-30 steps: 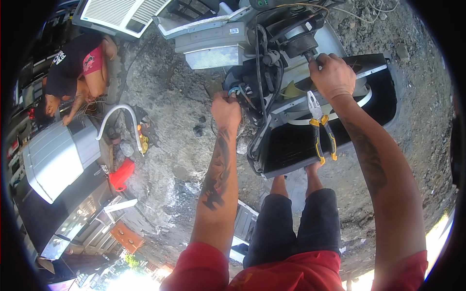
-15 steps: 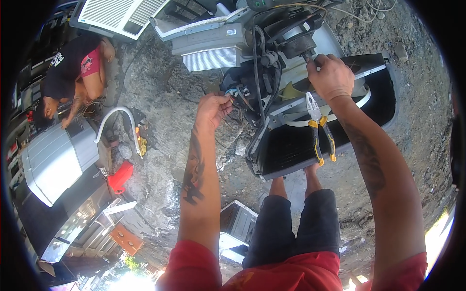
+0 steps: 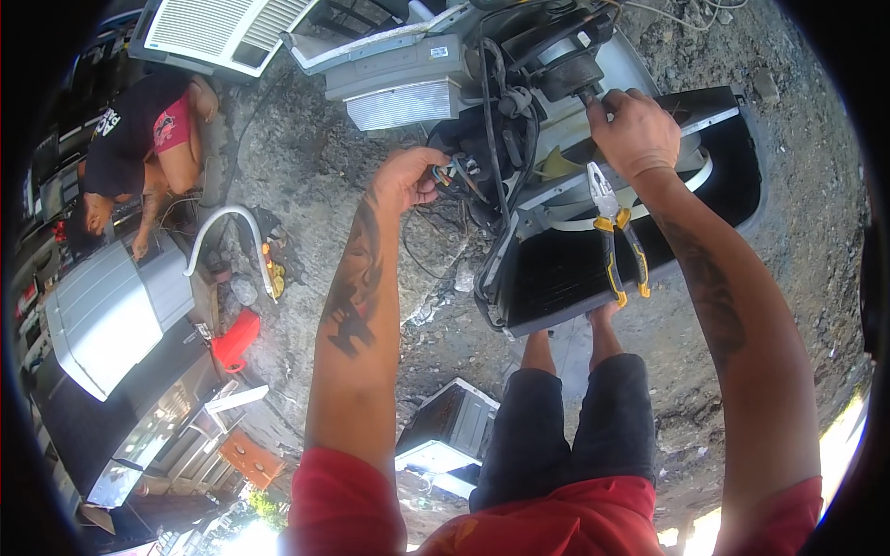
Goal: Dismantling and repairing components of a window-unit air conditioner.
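In front of me an opened window air conditioner (image 3: pixel 640 250) stands on the ground, its black casing nearest my feet. My left hand (image 3: pixel 406 178) is closed on some thin coloured wires (image 3: pixel 449 172) at the unit's left side. My right hand (image 3: pixel 636 137) has its fingers closed around the shaft (image 3: pixel 588 94) of a dark fan motor (image 3: pixel 567 74); the fingertips are partly hidden. Below that hand, yellow-and-black pliers (image 3: pixel 619 236) lie over the unit's metal edge, jaws upward and handles apart, untouched. A dark cable bundle (image 3: pixel 491 120) runs between my hands.
At left a person (image 3: pixel 139 139) crouches with a hand at a pale grey box-shaped unit (image 3: pixel 107 310). A hacksaw (image 3: pixel 232 211) and a red object (image 3: pixel 236 339) lie nearby. A white air conditioner front (image 3: pixel 222 32) stands at the far left, a finned coil (image 3: pixel 403 104) beside it.
My left hand has moved slightly up and left, still pinching the wires. My right hand stays at the motor shaft. The view has shifted a little, and the crouching person's hand has moved slightly.
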Tool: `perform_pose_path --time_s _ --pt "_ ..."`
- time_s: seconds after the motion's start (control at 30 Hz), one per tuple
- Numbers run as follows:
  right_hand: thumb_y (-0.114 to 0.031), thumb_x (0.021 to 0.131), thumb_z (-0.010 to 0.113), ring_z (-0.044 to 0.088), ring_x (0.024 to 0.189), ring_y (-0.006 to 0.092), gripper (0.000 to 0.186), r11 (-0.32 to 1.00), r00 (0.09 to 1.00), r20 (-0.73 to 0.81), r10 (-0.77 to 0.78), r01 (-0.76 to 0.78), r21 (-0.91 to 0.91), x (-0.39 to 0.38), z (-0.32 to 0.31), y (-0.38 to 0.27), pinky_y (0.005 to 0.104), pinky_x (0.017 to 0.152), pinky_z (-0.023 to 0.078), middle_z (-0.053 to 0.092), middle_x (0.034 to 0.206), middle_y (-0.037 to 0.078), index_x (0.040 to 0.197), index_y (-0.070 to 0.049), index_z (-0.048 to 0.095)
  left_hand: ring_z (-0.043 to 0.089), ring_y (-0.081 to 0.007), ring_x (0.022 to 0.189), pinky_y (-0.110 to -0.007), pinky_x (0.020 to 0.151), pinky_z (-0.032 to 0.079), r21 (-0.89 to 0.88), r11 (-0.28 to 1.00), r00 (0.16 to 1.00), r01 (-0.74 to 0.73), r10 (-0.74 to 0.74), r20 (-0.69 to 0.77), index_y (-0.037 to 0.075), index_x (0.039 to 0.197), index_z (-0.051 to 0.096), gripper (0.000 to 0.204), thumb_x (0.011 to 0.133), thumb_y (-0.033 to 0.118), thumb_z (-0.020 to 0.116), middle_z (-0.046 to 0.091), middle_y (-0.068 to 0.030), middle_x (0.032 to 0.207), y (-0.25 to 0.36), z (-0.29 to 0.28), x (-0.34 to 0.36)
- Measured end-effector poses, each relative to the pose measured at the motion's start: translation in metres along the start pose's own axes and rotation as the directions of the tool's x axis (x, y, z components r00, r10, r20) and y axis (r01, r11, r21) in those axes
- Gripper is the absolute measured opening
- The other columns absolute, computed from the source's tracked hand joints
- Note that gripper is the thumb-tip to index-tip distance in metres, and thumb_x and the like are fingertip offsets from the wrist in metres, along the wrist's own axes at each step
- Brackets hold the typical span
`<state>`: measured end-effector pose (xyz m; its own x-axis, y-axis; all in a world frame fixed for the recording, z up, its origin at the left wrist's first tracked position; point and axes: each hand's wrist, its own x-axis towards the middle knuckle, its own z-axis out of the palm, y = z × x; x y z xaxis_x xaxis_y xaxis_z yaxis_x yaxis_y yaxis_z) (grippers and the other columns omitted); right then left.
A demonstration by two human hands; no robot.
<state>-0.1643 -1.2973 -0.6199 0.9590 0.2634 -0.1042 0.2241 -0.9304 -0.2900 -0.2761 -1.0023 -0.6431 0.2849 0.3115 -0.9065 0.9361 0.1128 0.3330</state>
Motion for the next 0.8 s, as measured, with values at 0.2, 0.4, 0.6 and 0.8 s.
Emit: perform_pose_path --time_s 0.2,0.4,0.6,0.8 --pt "-0.040 0.090 0.053 0.067 0.096 0.0282 0.036 1.000 1.000 0.018 0.018 -0.018 0.000 -0.001 -0.004 -0.002 0.0426 0.086 0.050 0.070 0.094 0.009 0.092 -0.012 0.075 0.049 -0.0093 0.055 -0.032 0.062 0.054 0.131 0.991 0.990 0.034 -0.051 0.128 0.002 0.082 0.066 0.009 0.086 0.010 0.070 0.058 -0.0011 0.069 0.005 -0.008 0.004" --pt "-0.042 0.090 0.054 0.066 0.095 0.0298 0.036 1.000 0.999 0.028 0.015 -0.015 0.000 -0.001 -0.003 -0.003 0.0424 0.084 0.051 0.069 0.095 0.010 0.092 -0.012 0.075 0.055 -0.0134 0.060 -0.034 0.062 0.055 0.423 0.905 0.998 -0.047 0.063 -0.026 -0.005 0.083 0.068 0.018 0.083 0.012 0.072 0.057 -0.0036 0.068 0.015 0.004 -0.004" --pt "-0.042 0.090 0.055 0.066 0.095 0.0312 0.036 1.000 1.000 0.015 0.002 -0.002 0.002 -0.001 0.000 0.000 0.0428 0.081 0.052 0.069 0.095 0.010 0.092 -0.012 0.075 0.069 -0.0415 0.087 -0.046 0.076 0.054 0.853 0.454 0.812 -0.258 0.581 -0.063 -0.009 0.086 0.069 0.028 0.075 0.017 0.072 0.069 -0.0284 0.086 -0.007 0.017 -0.009" --pt "-0.041 0.091 0.055 0.066 0.094 0.0310 0.036 1.000 1.000 0.005 -0.002 0.002 -0.008 -0.001 0.001 0.003 0.0432 0.081 0.052 0.069 0.093 0.009 0.090 -0.011 0.074 0.064 -0.0475 0.094 -0.050 0.081 0.051 0.913 0.338 0.809 -0.229 0.587 -0.015 -0.007 0.090 0.070 0.027 0.079 0.017 0.064 0.066 -0.0318 0.091 0.003 0.038 -0.029"
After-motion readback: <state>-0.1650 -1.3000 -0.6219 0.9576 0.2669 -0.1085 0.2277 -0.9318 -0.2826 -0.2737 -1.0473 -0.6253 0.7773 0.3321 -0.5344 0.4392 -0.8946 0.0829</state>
